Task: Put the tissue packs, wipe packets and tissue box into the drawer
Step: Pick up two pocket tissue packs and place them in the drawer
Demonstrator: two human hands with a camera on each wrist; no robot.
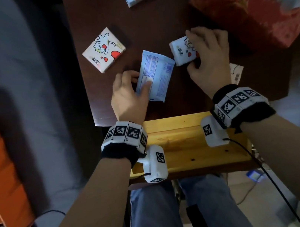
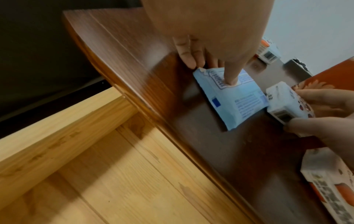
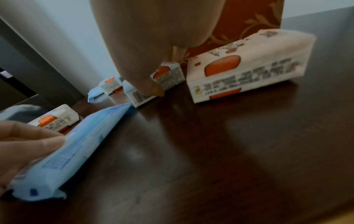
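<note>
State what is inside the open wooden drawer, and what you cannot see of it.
The drawer shows only bare pale wood floor; no packs lie on the visible part. In the head view, both wrists and their cameras cover parts of it, and its back runs hidden under the dark table.

The person's forearms are bare. Each wrist carries a black fabric cuff under a white segmented band whose flat panels bear black-and-white square fiducial markers. The right wrist has the same white marker band over a black cuff. A white boxy camera module hangs from the inner side of the left band, with a marker on its face and another on its end. A matching white module sits on the right band, and a thin black cable leaves it and trails down. The person wears blue jeans.
</note>
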